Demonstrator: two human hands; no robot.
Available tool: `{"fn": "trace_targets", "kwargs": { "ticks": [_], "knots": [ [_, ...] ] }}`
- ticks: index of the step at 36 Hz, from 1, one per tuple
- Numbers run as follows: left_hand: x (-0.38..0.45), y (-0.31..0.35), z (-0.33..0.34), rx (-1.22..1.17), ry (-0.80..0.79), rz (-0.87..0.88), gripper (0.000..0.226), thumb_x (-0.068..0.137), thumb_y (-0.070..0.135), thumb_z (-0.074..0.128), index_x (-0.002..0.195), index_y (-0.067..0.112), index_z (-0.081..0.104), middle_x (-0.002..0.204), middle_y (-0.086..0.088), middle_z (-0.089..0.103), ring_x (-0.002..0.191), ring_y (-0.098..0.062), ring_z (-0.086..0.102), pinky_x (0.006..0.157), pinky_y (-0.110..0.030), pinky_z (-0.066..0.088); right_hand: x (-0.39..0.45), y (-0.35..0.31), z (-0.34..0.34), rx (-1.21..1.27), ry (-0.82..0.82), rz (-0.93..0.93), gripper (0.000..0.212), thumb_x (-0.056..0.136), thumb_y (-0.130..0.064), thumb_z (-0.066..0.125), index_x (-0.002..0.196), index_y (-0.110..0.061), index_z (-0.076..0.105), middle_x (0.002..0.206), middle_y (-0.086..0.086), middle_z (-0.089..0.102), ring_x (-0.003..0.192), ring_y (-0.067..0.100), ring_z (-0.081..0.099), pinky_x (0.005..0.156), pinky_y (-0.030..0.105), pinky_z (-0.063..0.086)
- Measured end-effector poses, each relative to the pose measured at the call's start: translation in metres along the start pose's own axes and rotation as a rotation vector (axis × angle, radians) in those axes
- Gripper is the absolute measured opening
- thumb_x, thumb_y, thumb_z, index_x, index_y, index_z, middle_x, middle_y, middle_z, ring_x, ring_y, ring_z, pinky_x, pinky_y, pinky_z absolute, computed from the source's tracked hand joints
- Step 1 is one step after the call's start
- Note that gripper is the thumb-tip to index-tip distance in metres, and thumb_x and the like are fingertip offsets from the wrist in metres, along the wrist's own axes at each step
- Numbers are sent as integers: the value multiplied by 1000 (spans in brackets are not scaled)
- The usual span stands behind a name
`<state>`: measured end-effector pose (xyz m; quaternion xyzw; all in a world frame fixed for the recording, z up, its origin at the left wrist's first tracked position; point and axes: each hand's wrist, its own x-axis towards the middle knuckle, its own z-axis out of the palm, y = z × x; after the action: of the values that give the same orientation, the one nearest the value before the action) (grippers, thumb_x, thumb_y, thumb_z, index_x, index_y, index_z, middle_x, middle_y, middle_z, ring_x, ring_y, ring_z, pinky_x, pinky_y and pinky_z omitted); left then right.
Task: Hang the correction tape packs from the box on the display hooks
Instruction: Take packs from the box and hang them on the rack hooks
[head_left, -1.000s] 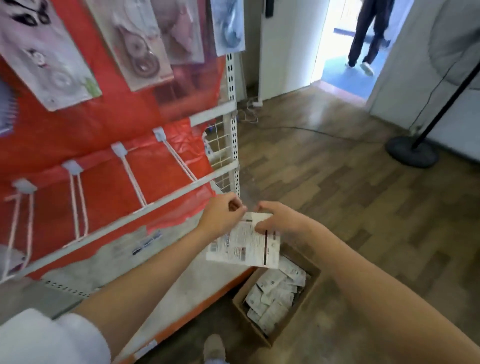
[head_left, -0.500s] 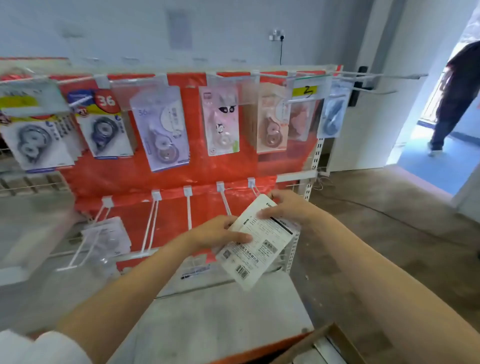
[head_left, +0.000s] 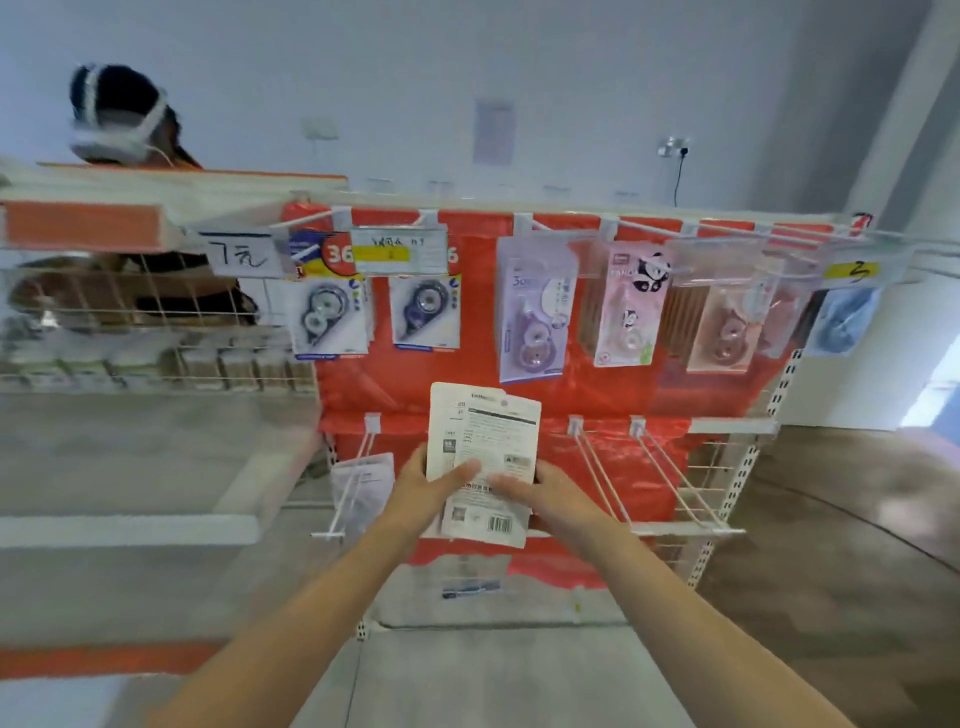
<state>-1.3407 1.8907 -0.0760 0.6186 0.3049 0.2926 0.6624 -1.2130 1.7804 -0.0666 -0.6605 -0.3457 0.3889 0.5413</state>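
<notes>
Currently, a small stack of flat white card correction tape packs (head_left: 483, 457), printed backs and a barcode facing the viewer, is held upright in both hands in front of a red-backed shop display. The left hand (head_left: 431, 486) grips the stack's lower left edge, thumb lying across the front. The right hand (head_left: 540, 493) grips the lower right edge, its thumb also on the front. At least two packs are fanned slightly apart, one sitting higher than the other.

The hang hole near the top of the stack lies well above both grips, and it is too blurred to make out clearly. Behind the packs sits the lower row of white wire display hooks (head_left: 597, 467); two bare hooks jut out just right of the right hand, and a hook (head_left: 353, 478) just left of the left hand already carries a pale pack (head_left: 363, 478). Any hook directly behind the stack is hidden.

Risks, as a judgement: with the packs fanned, their holes may not line up, so a hook tip could catch only one pack or jab the card. Holding low leaves the top free to flex away from the tip. Loosening either thumb could let the loose packs slide down and drop.

Above the grips, an upper row of hooks holds coloured correction tape packs (head_left: 535, 317). The supply box is out of view.
</notes>
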Motion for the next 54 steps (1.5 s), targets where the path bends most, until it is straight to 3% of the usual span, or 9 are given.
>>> {"fn": "trace_targets", "kwargs": {
  "ticks": [6, 11, 16, 24, 29, 38, 44, 50, 54],
  "knots": [
    [5, 3, -45, 31, 44, 20, 41, 86, 27, 68, 125, 23, 56, 115, 2, 68, 104, -17, 65, 90, -41, 54, 15, 4, 33, 98, 257, -10, 25, 82, -5, 71, 106, -12, 69, 109, 1, 71, 95, 16, 68, 79, 28, 53],
    [3, 7, -81, 35, 69, 21, 35, 88, 26, 64, 122, 19, 58, 113, -2, 70, 98, -19, 69, 87, -44, 56, 20, 2, 35, 169, 346, 27, 19, 84, -2, 67, 98, -15, 66, 101, 2, 70, 84, 14, 68, 65, 26, 51],
    [5, 10, -94, 34, 90, -2, 38, 91, 30, 60, 127, 18, 57, 115, -1, 69, 102, -22, 67, 93, -49, 52, 25, -10, 44, 235, 282, 2, 20, 86, -5, 66, 104, -14, 66, 104, 3, 72, 91, 21, 70, 79, 40, 56],
    [6, 14, -95, 52, 102, 13, 32, 96, 37, 51, 126, 25, 54, 109, 8, 65, 89, -11, 63, 76, -28, 52, 30, -22, 63, 204, 78, -48, 22, 87, -12, 64, 109, -17, 66, 110, 0, 72, 107, 22, 66, 103, 52, 43],
    [1, 15, -99, 84, 111, -6, 41, 92, 42, 54, 130, 24, 55, 124, 2, 65, 113, -24, 62, 101, -53, 45, 34, -21, 77, 196, 24, -63, 25, 88, -15, 65, 113, -17, 65, 111, -2, 72, 108, 18, 65, 105, 49, 42],
    [-2, 21, -104, 70, 98, 29, 23, 99, 42, 43, 114, 32, 57, 121, -1, 67, 109, -20, 64, 101, -47, 46, 36, -20, 89, 174, 13, -64, 30, 88, -16, 65, 118, -15, 64, 110, -2, 72, 102, 16, 68, 94, 43, 51],
    [-8, 25, -91, 58, 63, 11, 60, 92, 62, 29, 137, 28, 48, 137, 1, 57, 129, -24, 50, 112, -52, 33, 37, -16, 100, 181, 30, -70, 30, 86, -17, 67, 116, -16, 64, 112, -1, 71, 107, 20, 66, 100, 48, 47],
    [-14, 31, -82, 83, 30, -3, 53, 98, 57, 22, 129, 28, 56, 130, 7, 60, 122, -17, 52, 104, -36, 38, 32, -7, 101, 149, 24, -82, 41, 84, -16, 70, 123, -15, 56, 114, 1, 70, 106, 21, 67, 99, 48, 48],
    [-4, 12, -85, 125, -50, -21, 71, 86, 78, 26, 136, 34, 50, 137, 5, 56, 130, -23, 48, 109, -52, 37, 31, 1, 97, 26, 78, -86, 38, 83, -20, 73, 116, -22, 55, 112, -5, 70, 104, 16, 67, 99, 46, 49]
  ]
}}
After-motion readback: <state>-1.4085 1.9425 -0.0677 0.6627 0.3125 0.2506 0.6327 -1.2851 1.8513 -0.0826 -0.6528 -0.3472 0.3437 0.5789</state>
